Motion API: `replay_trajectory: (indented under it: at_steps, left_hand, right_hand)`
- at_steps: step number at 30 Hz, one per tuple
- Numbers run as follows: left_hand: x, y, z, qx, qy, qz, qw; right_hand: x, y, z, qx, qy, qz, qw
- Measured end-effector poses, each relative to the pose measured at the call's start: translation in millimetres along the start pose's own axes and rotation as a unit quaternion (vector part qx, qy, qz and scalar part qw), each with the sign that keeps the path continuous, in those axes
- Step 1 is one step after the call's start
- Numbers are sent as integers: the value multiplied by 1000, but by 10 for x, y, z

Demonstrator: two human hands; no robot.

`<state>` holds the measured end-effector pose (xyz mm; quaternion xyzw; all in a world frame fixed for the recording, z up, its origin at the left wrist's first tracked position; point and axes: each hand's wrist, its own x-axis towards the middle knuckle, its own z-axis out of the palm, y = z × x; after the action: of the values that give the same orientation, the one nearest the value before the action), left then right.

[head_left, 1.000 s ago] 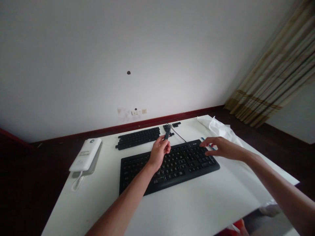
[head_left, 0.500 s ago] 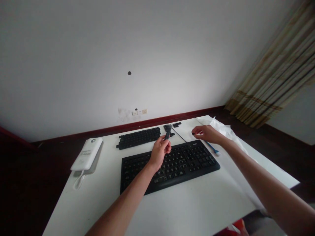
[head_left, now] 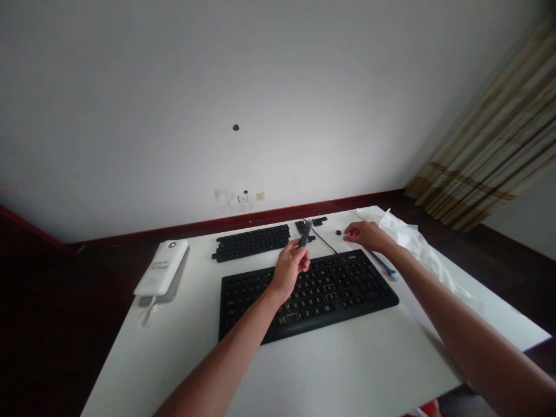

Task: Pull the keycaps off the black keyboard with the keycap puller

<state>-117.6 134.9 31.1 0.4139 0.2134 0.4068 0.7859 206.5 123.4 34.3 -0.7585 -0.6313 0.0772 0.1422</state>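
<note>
My left hand (head_left: 293,267) is closed round a narrow dark stick (head_left: 305,233) with a greyish tip, held tilted above the keyboard. Below it lies a black keyboard (head_left: 351,284) with many keycaps off, its bare key sockets showing. My right hand (head_left: 364,234) is beyond the keyboard's right end, fingers bent and slightly apart, holding nothing that I can see. A single black keycap (head_left: 338,232) sits on the table just left of those fingertips, apart from them. Under my right wrist lies a blue brush (head_left: 383,263), partly hidden.
Rows of black keycaps (head_left: 252,242) are laid out behind the keyboard, with smaller groups (head_left: 320,221) further right. A black cable (head_left: 324,240) runs back from the keyboard. The white table (head_left: 330,365) also bears a white power bank (head_left: 163,267) at left and crumpled white plastic (head_left: 410,237) at right.
The keycap at my right fingertips has been let go on the table, and the hand has drawn slightly away. The whole view has shifted a little; my left hand still holds the stick.
</note>
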Motion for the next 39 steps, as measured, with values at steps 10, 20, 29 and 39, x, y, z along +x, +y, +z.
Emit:
replay_trajectory:
  at_steps: [10,20,29,39]
  left_hand:
    - [3,-4,-6,5,3,1,1000]
    - [14,-7,-12,4,-1,-1,1000]
    - [0,8,-3,-2,2,-2,1000]
    - [6,9,5,5,3,-3,1000]
  right_hand:
    - [237,-242,93,1,9,39,999]
    - [457,-328,206,11,40,41,998]
    - [505,-354,223,23,53,45,997]
    - [540,-360,245,19,55,59,997]
